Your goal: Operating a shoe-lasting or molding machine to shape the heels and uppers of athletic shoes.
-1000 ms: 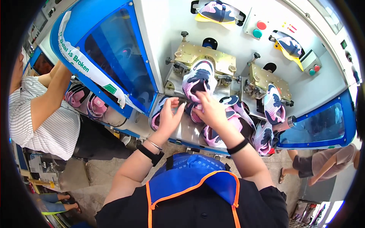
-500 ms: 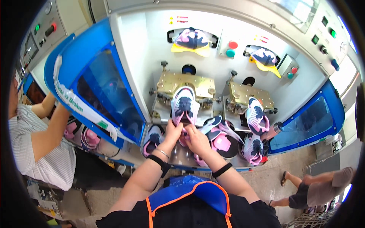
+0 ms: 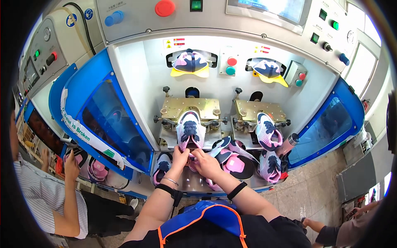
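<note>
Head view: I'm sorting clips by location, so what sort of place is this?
Probably a shoe factory: several pink-trimmed shoes, a machine with blue doors, and metal fixtures inside it.

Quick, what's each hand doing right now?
Left hand: fingers bent at the heel end of the shoe before the left brass-coloured plate; can't tell if gripping.
Right hand: fingers curled at that same heel; grip hidden.

The person wears a black, short-sleeved shirt (image 3: pixel 271 232) under a blue apron (image 3: pixel 221 215) whose border is bright orange trim (image 3: pixel 160 238). A thin, silver bangle (image 3: pixel 170 180) circles the left wrist, with a black strap (image 3: pixel 165 189) carrying a blocky piece (image 3: pixel 177 195) nearer the elbow; a plain black band (image 3: pixel 237 190) rings the right forearm.
</note>
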